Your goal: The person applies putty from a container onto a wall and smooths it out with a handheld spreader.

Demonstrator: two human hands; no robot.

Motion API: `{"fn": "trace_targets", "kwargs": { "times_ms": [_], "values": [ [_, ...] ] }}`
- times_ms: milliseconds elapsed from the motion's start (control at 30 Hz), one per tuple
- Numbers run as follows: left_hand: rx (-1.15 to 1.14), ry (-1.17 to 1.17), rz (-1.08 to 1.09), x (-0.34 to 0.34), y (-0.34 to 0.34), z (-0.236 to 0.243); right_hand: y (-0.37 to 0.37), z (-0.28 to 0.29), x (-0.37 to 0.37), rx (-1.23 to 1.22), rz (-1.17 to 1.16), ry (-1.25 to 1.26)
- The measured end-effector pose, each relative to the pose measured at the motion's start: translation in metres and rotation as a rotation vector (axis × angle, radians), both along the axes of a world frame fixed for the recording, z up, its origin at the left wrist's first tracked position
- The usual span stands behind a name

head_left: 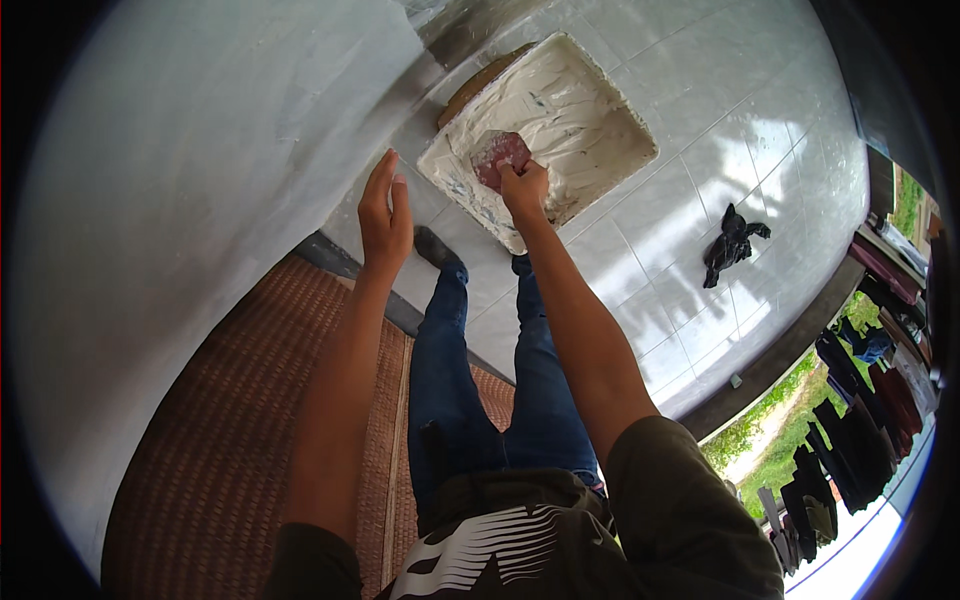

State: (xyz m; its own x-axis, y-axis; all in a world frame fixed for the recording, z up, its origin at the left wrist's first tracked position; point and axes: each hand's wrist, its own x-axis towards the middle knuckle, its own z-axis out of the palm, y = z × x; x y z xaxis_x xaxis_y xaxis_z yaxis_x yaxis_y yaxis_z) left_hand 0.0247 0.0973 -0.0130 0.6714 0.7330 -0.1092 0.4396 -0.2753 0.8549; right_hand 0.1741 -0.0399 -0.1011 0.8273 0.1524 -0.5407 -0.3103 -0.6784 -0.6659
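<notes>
Wall (pixel 200 150) at left: pale grey, faint smears; can't tell how much is coated. Tray (pixel 611 95) to its right: broad layer of off-white paste (pixel 590 120), ridged and streaked. I'd judge plenty left to use, scooping or mixing partway, not finished.

Pose: 2 forearms reaching forward, right 1 angled in over the tray's near edge. Left hand (pixel 383 220): between wall and tray, empty, fingers extended, thumb slightly apart. Right hand (pixel 527 187): over the paste, thumb on top, pinching the scraper (pixel 497 150).

Scraper: flat red-brown plate, inside tray's near-left part, paste smeared on its face. Edge contact with paste unclear.
</notes>
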Motion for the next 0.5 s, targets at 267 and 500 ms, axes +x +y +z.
{"fn": "trace_targets", "kwargs": {
  "times_ms": [267,500],
  "values": [
    [-0.007,-0.009,-0.006,-0.006,0.0,-0.017,0.018,-0.029,-0.022,0.063,-0.168,-0.001],
    [-0.011,-0.015,-0.007,-0.012,-0.001,-0.019,0.038,-0.039,-0.028,0.06,-0.167,0.012]
  ]
}}
